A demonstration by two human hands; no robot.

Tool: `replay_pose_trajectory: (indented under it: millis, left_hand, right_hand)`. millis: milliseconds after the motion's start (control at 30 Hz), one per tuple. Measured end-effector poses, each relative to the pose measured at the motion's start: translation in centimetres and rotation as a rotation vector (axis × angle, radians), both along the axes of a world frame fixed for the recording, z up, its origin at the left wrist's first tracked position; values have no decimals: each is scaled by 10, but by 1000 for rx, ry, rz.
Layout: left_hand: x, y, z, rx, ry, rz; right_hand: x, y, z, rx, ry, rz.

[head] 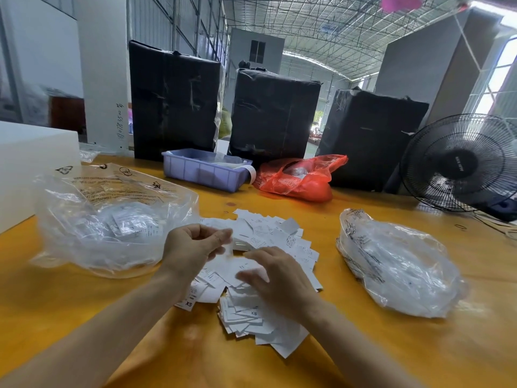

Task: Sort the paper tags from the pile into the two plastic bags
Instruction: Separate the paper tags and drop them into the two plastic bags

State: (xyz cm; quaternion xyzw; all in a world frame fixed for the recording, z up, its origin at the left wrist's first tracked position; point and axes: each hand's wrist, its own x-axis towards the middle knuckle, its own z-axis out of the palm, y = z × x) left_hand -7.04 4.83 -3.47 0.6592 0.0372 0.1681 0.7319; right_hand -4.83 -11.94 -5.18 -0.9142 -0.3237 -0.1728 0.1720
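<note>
White paper: a loose pile of tags [268, 264] lies spread on the yellow-orange table [84, 303], right in front of the person, between the two bags.
Left bag [112, 219]: clear plastic with printed warnings, mouth slumped open toward the pile, a few tags already inside.
Right bag [400, 264]: clear plastic, crumpled, well apart from the pile on the other side, some tags showing through it.
Left hand [193, 245]: raised just over the pile's left edge, fingers curled in, thumb and fingertips seemingly pinching a tag; motion blur hides the exact hold.
Right hand [277, 275]: palm down on the middle of the pile, fingers fairly straight and relaxed, touching the tags, gripping nothing I can make out.
Step in hand, my reading: separating one tag and checking its size mark.
Doing it well: lift a single tag, read it before moving, and keep the flat hand steadying the heap so neighbours do not slide off.
Progress: most tags remain unsorted.
</note>
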Motion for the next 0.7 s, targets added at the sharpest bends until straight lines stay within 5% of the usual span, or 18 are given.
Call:
replay_pose_trajectory:
  millis: [233,400,567,700]
  left_hand:
    - [-1,2,0,11,2,4]
    - [-1,4,-2,20,10,-12]
    - [-1,2,-3,62,37,-31]
    - [-3,-2,-4,129,38,-88]
  right_hand:
    - [-2,9,-2,-146,-11,116]
    - [0,-7,9,195,172,5]
    - [2,-26,26,919,588,-89]
    - [-1,-31,32,1086,869,18]
